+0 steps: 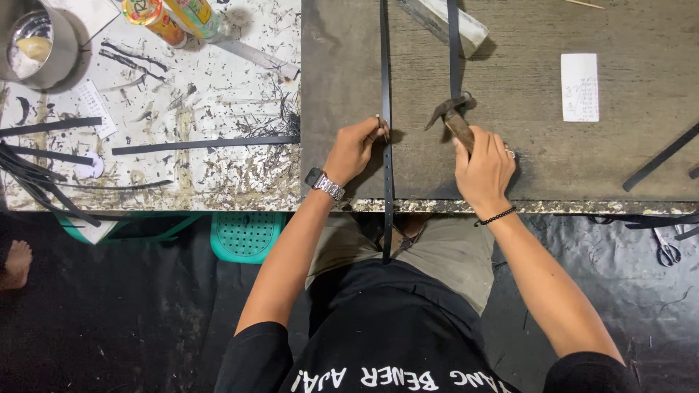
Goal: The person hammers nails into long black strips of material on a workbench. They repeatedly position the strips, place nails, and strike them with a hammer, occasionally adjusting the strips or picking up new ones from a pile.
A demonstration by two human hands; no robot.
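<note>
The left hand pinches a small punch upright on the black strap; the right hand's grip wraps the hammer. A skewed blow could hit fingers.

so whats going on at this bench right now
A person sits at a dark work board with a long black strap running down it and over the edge toward their lap. The left hand pinches a small punch or nail upright beside the strap. The right hand grips a hammer, its head just right of the strap. More black strips lie on the speckled table to the left, and scissors lie on the floor.
</note>
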